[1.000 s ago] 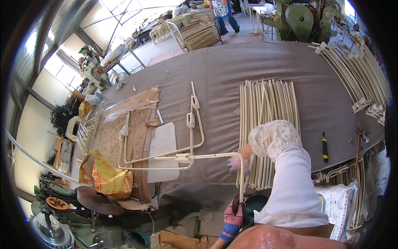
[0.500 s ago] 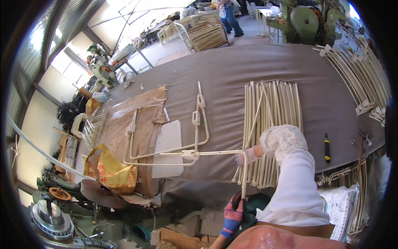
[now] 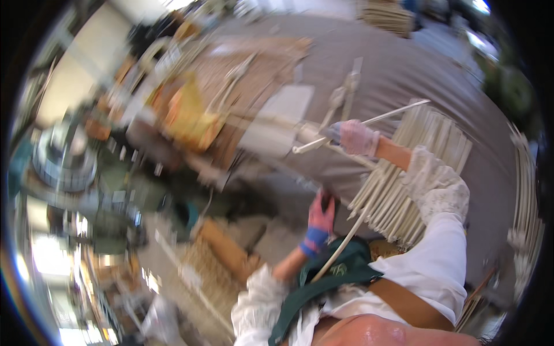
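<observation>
Right arm (image 3: 435, 245) extended, left arm (image 3: 287, 265) lower.
My right hand (image 3: 356, 137) angles leftward, fingers curled in a grip; my left hand (image 3: 321, 216) points away from my body, its finger pose blurred.

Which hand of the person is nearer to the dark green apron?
Left. The left hand is just beyond the apron, slightly to its left; the right hand is farther, over the table, gripping a pale rod.
</observation>
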The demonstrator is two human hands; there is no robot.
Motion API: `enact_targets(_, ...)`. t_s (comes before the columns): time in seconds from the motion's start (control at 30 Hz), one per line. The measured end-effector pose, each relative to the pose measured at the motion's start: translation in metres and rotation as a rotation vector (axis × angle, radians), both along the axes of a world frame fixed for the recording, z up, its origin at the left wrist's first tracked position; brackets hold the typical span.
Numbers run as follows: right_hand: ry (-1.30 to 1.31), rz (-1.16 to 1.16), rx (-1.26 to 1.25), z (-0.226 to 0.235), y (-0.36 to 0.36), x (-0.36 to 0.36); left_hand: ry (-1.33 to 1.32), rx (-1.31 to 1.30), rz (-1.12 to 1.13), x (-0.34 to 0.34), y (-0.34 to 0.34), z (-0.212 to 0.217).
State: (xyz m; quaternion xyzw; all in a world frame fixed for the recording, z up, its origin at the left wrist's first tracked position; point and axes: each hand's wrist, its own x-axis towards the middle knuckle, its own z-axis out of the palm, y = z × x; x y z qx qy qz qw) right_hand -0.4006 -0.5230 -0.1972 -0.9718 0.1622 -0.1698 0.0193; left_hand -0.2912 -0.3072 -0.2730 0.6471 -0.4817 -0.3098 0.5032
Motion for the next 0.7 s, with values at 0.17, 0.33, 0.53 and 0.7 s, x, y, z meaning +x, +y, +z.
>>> enact_targets(0.17, 0.282, 0.135, 0.204, 0.028, 0.053, 0.103, 0.814, -0.396, 0.358, 0.098, -0.026, 0.058)
enact_targets(0.33, 0.250, 0.523, 0.410, 0.004, 0.058, 0.179, 0.873, -0.735, 0.770, 0.178, 0.021, 0.048)
enact_targets(0.53, -0.053, 0.447, -0.206, -0.008, 0.068, 0.253, 0.728, -0.510, 1.076, 0.347, 0.125, 0.038)
enact_targets(0.7, -0.082, 0.391, -0.365, 0.006, 0.123, 0.324, 0.732, -0.526, 1.129, 0.390, 0.140, 0.042)
